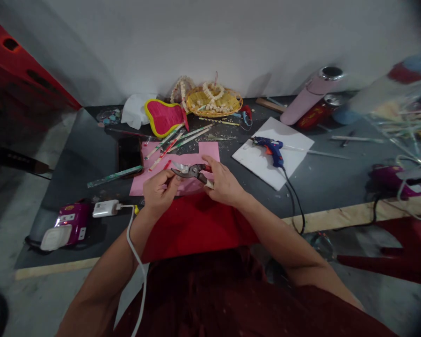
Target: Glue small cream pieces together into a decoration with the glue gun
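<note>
My right hand (227, 181) is closed around the handles of a pair of pruning shears (195, 171), whose blades point left and stand apart. At the blades' tip, my left hand (160, 191) is closed in a pinch; what it holds is too small or hidden to name. A short red piece (167, 164) shows just above its fingers. Both hands are over a sheet of pink paper (137, 187). Patterned thin sticks (166, 150) lie on and behind the paper, and a green patterned strip (114, 177) lies to the left, across a dark phone (129, 152).
A blue glue gun (272, 149) rests on a white board (256, 164) at right. Behind are a wicker basket (196, 111) of pale beads, a pink-and-yellow shape (164, 117), a pink flask (308, 96) and a red can (317, 112). A purple power socket (73, 222) and white charger (105, 208) sit front left.
</note>
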